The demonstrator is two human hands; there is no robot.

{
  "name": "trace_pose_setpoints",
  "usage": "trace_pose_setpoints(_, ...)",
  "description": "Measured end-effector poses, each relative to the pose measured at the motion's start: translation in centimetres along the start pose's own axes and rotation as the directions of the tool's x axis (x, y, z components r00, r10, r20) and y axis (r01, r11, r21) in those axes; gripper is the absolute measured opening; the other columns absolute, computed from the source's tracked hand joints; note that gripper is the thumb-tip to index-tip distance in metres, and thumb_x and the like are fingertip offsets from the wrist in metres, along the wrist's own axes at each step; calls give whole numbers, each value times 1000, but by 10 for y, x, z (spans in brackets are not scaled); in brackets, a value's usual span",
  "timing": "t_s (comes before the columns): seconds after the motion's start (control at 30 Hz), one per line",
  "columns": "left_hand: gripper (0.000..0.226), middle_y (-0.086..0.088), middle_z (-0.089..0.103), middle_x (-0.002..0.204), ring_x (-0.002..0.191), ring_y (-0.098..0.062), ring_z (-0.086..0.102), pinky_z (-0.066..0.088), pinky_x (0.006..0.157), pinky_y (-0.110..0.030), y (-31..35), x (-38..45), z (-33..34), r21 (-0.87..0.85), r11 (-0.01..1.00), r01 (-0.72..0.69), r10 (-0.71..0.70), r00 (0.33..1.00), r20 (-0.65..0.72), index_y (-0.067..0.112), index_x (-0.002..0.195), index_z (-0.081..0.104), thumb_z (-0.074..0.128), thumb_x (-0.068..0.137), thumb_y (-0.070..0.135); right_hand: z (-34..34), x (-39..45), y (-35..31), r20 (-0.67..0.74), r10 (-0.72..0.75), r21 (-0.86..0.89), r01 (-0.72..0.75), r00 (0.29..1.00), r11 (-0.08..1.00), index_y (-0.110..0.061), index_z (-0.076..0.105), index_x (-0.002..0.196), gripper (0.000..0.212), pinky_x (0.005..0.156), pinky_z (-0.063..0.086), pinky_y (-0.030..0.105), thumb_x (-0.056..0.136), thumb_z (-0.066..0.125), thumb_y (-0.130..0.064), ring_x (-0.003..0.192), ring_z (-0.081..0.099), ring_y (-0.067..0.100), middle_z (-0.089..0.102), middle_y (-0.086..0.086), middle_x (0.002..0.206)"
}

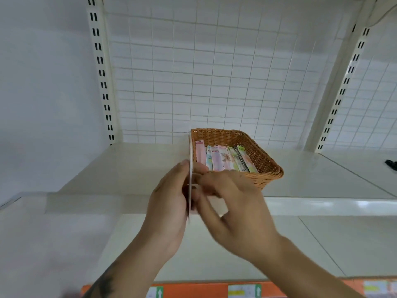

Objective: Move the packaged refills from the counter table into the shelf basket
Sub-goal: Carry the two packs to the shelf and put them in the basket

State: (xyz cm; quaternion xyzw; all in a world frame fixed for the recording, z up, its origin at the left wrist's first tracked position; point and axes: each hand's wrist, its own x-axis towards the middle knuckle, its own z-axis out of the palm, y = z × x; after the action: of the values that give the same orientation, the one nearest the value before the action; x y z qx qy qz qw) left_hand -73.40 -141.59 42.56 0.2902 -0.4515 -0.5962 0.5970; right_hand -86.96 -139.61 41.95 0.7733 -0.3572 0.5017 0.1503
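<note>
A brown wicker basket [261, 155] sits on the white shelf [133, 168] and holds several long, flat refill packs [219, 158] in pink, green and pale blue, laid side by side. In front of the basket's near left corner my left hand [169, 203] grips a thin stack of packaged refills [190, 168], seen edge-on and standing upright. My right hand [232, 203] reaches across from the right and pinches the near face of that stack with thumb and fingertips. The faces of the held packs are hidden.
A white wire grid panel [204, 72] backs the shelf between slotted uprights [101, 67]. A lower white shelf [322, 244] lies under my arms, with an orange price strip [193, 290] along its front edge. A small black object [391, 164] lies at the far right.
</note>
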Motion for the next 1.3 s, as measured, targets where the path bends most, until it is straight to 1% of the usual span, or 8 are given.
trace_pose_setpoints(0.43, 23, -4, 79, 103, 97, -21, 74, 55, 85, -38, 14, -9, 4, 179, 964, -199, 191, 980, 65, 22, 101, 80, 58, 103, 27, -23, 21, -2, 83, 222, 167, -233, 971, 958, -19, 64, 114, 25, 63, 48, 17, 94, 67, -5, 70, 63, 5, 65, -16, 83)
trace_pose_setpoints(0.5, 26, 14, 76, 105, 101, -5, 69, 52, 88, -29, 10, -7, -11, 510, 796, -326, 329, 940, 88, 30, 108, 75, 56, 96, 45, -36, 44, 7, 124, 363, 136, -378, 923, 916, -25, 65, 109, 23, 62, 49, 22, 94, 67, -9, 66, 62, 10, 69, -12, 81)
trace_pose_setpoints(0.57, 38, 21, 68, 115, 112, 0, 61, 48, 95, -27, 0, -6, -33, 853, 401, -335, 445, 885, 138, 33, 117, 68, 49, 93, 57, -48, 72, 26, 230, 541, 93, -572, 809, 815, -27, 67, 105, 21, 56, 46, 26, 93, 67, -9, 55, 56, 8, 71, -4, 76)
trace_pose_setpoints(0.67, 54, 2, 66, 131, 126, -23, 58, 38, 115, -50, -22, -2, -65, 962, -98, -255, 392, 879, 273, 27, 129, 64, 33, 100, 60, -59, 106, 55, 360, 735, 15, -791, 574, 611, -16, 71, 104, 17, 55, 48, 32, 91, 71, -5, 55, 54, 16, 67, 9, 70)
trace_pose_setpoints(0.87, 56, -1, 67, 128, 123, -29, 59, 27, 119, -54, -37, 2, -81, 932, -245, -268, 369, 863, 345, 27, 128, 67, 28, 104, 59, -31, 116, 85, 472, 810, -334, -780, 347, 529, 4, 71, 110, 22, 49, 41, 28, 90, 63, 5, 60, 49, 24, 63, 18, 81)
trace_pose_setpoints(1.0, 52, 1, 67, 123, 120, -26, 60, 26, 119, -51, -38, 2, -85, 921, -263, -286, 389, 842, 372, 28, 129, 66, 33, 103, 59, -14, 111, 89, 438, 811, -592, -555, 387, 585, 0, 75, 112, 26, 68, 54, 30, 94, 57, -5, 86, 68, 30, 71, 19, 119)
trace_pose_setpoints(1.13, 51, 3, 65, 120, 117, -26, 59, 26, 118, -49, -38, 2, -91, 913, -263, -310, 382, 836, 394, 29, 132, 65, 36, 103, 58, -14, 109, 81, 389, 811, -630, -516, 438, 580, -16, 76, 101, 18, 74, 54, 30, 92, 62, -8, 99, 63, 22, 70, 3, 112)
trace_pose_setpoints(1.3, 48, 3, 65, 119, 115, -26, 59, 28, 117, -49, -40, 4, -95, 907, -258, -333, 415, 809, 416, 28, 133, 65, 42, 102, 56, -11, 67, 52, 165, 651, -443, -534, 741, 720, -28, 70, 106, 13, 68, 47, 25, 99, 60, -32, 90, 62, 13, 68, -9, 101)
